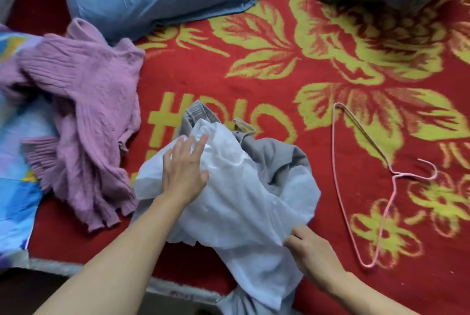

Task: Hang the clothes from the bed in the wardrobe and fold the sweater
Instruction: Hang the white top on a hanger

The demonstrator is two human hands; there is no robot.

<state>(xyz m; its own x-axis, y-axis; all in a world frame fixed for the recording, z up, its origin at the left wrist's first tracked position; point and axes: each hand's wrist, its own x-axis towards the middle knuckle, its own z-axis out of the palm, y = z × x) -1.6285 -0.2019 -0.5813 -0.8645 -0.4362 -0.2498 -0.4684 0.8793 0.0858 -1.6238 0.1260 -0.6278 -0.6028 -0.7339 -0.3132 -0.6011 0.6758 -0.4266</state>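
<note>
The white garment (236, 200) is being pressed by the left hand (184, 172), fingers straight and spread, while its edge is being pinched by the right hand (309, 251). It is lying over a grey garment (277, 159) on the bed (279, 73), between the crumpled purple sweater (84, 111) and the pink wire hanger (381, 187).

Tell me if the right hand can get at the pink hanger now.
Probably yes. The pink hanger lies uncovered on the blanket beside the right hand, with only bare blanket between; the hand must first release the white garment it pinches.
</note>
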